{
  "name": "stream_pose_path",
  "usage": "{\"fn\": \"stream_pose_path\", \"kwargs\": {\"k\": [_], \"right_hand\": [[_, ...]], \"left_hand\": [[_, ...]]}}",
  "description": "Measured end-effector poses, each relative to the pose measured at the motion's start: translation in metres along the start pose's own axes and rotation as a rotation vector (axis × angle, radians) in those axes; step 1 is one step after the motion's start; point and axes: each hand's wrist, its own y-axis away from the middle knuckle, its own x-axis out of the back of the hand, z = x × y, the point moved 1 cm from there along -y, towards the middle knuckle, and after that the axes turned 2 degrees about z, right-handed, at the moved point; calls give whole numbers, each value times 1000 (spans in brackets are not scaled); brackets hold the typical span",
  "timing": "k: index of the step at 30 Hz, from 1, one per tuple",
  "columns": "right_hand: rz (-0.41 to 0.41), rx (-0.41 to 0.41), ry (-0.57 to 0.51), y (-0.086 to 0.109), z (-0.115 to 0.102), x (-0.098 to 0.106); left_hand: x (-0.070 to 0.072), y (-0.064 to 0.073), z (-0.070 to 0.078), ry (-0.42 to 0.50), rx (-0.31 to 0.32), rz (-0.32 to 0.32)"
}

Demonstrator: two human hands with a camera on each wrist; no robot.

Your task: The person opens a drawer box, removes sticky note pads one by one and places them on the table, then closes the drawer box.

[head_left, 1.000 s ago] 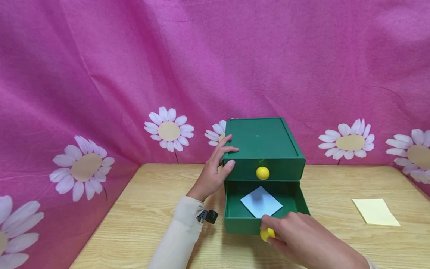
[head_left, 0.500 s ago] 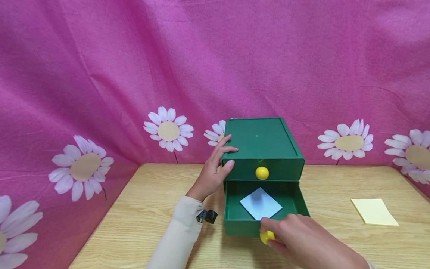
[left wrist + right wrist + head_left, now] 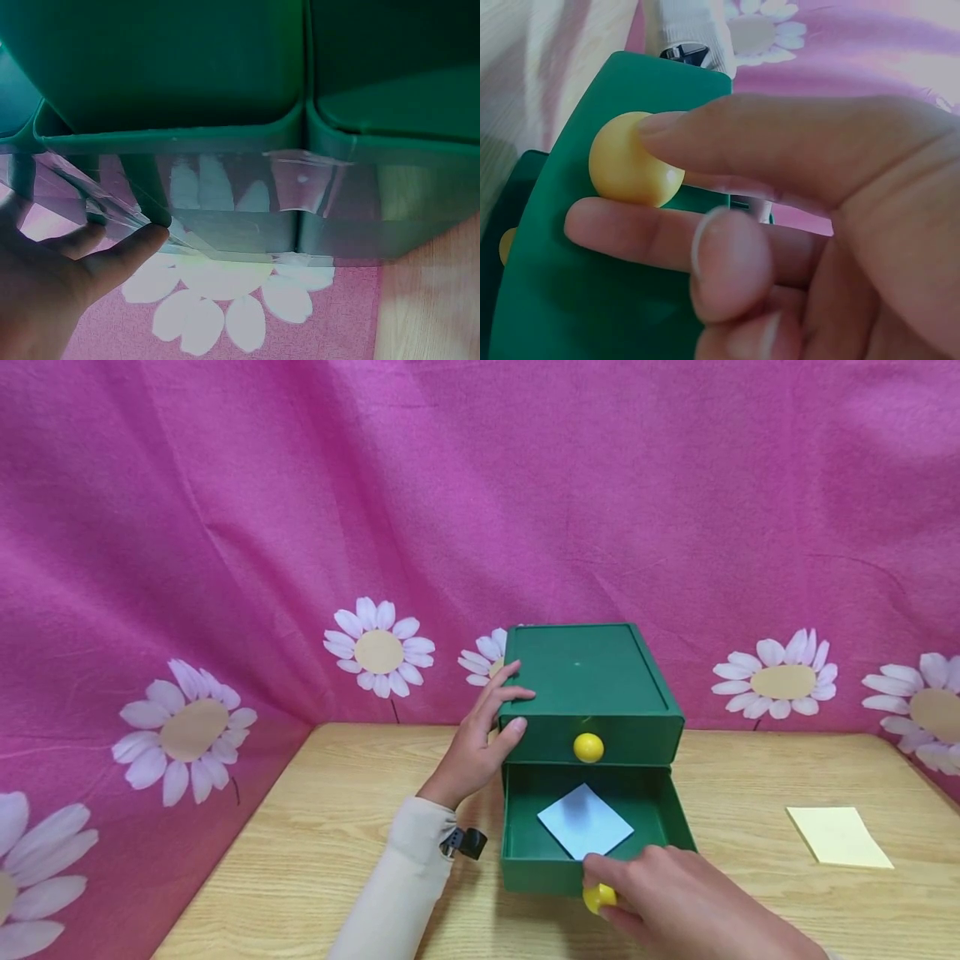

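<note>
A green two-drawer box [image 3: 588, 668] stands on the table, its upper drawer closed and its lower drawer [image 3: 536, 875] pulled out. Inside the lower drawer lies a square light-blue sticky note pad [image 3: 586, 822], turned cornerwise. My right hand [image 3: 675, 897] pinches the lower drawer's round yellow knob [image 3: 597, 898]. In the right wrist view, thumb and fingers sit around that knob [image 3: 626, 161], the other fingers curled below. My left hand [image 3: 474, 747] rests on the box's left top edge, fingers extended, thumb at the front corner. Its fingertips touch the box's side in the left wrist view.
To the right on the wooden table [image 3: 750, 777] lies a pale yellow sticky note pad [image 3: 840, 837]. Above the closed drawer's front sticks out a second yellow knob [image 3: 588, 747]. A pink cloth [image 3: 600, 485] with white daisies hangs behind and along the left side.
The lower drawer has slid slightly further out toward me, with the right hand on its knob and the blue pad moving along. The left hand keeps its place on the box.
</note>
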Motion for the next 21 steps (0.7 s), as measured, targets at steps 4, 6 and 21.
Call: {"fn": "stream_pose_path", "kwargs": {"k": [4,6,21], "right_hand": [[-11,-1,1,0,0,-1],[-13,0,5,0,0,-1],[-36,1,23,0,-2,-3]], "left_hand": [[0,0,0,-1,10,2],[-1,0,-1,-2,12,1],[0,0,2,-5,4,-2]]}}
